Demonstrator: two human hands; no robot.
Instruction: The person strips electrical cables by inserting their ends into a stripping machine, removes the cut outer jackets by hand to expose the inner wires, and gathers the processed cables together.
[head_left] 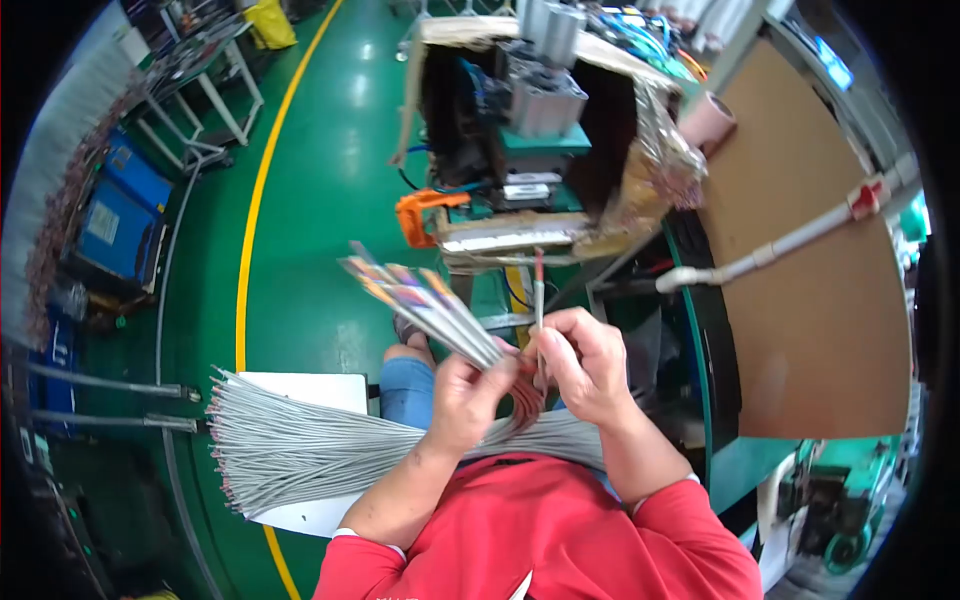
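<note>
My left hand is closed round a bundle of grey cables, whose fanned ends show orange, white and purple wires pointing up and to the left. Close beside it, my right hand pinches a single grey cable with a reddish tip, held upright. Reddish-brown strands curve between and below the two hands. Across my lap lies a large bundle of grey cables, its ends spread out at the left over a white board.
Ahead stands a machine inside a worn cardboard box, with an orange part at its lower left. A brown panel and a white pipe are at the right. Blue bins stand at the left.
</note>
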